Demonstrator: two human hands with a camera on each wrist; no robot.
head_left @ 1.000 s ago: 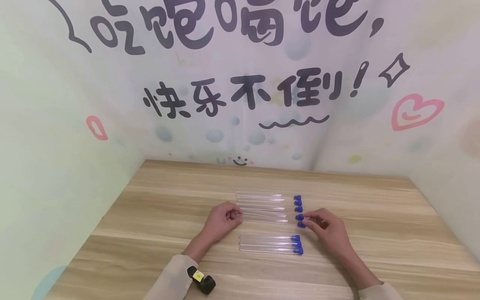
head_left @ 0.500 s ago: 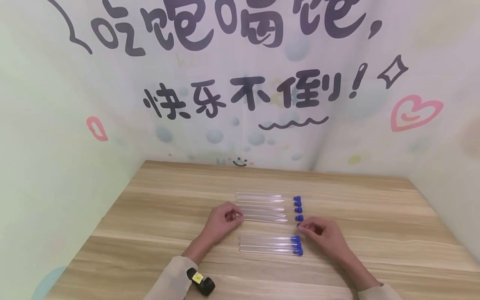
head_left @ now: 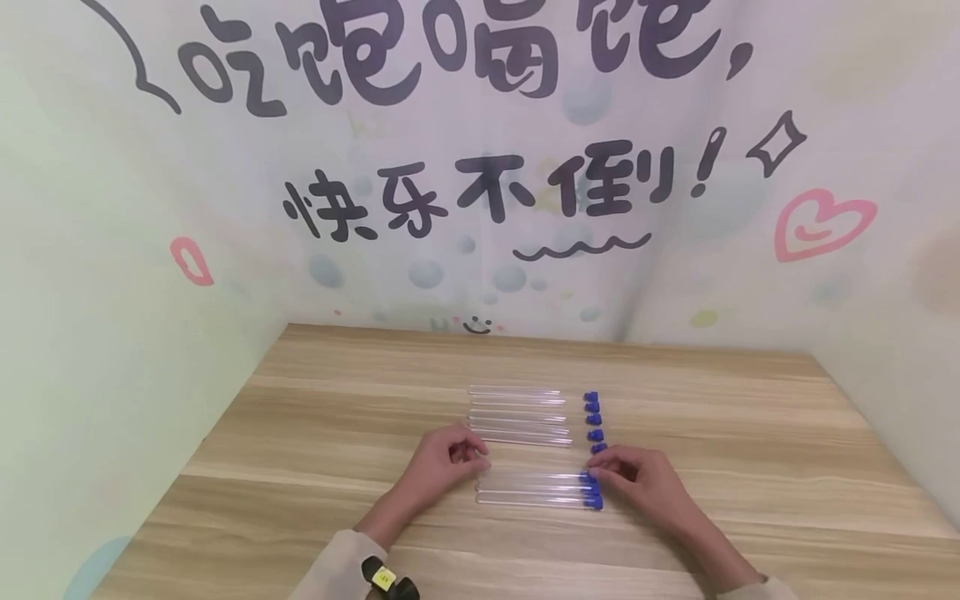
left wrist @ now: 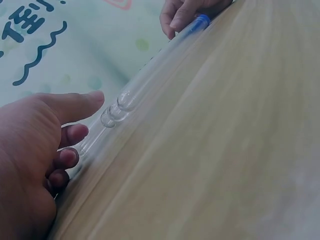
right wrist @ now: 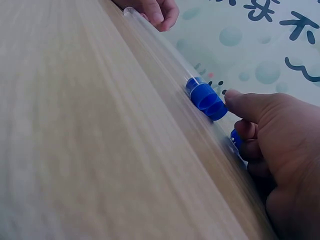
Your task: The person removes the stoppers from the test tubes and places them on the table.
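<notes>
Three clear test tubes (head_left: 532, 492) with blue caps (head_left: 594, 502) lie side by side on the near part of the table. Beyond them, several uncapped test tubes (head_left: 517, 418) lie in a row. My left hand (head_left: 442, 458) is at the rounded ends of the tubes, thumb and fingers apart with nothing between them. My right hand (head_left: 641, 479) is at the capped ends, its thumb tip right by the farthest blue cap (right wrist: 216, 109); its other fingers are bent near a loose cap (right wrist: 235, 137). In the left wrist view the rounded tube ends (left wrist: 112, 114) lie beyond my thumb.
Several loose blue caps (head_left: 593, 419) stand in a column just right of the uncapped tubes. The wood-grain table (head_left: 360, 367) meets a white printed backdrop (head_left: 525, 292) at the back. A black strap (head_left: 386, 577) is around the left sleeve (head_left: 337, 567).
My right hand has moved from the nearest loose caps down to the capped tubes. My left hand has come slightly nearer, off the uncapped tubes' ends.
</notes>
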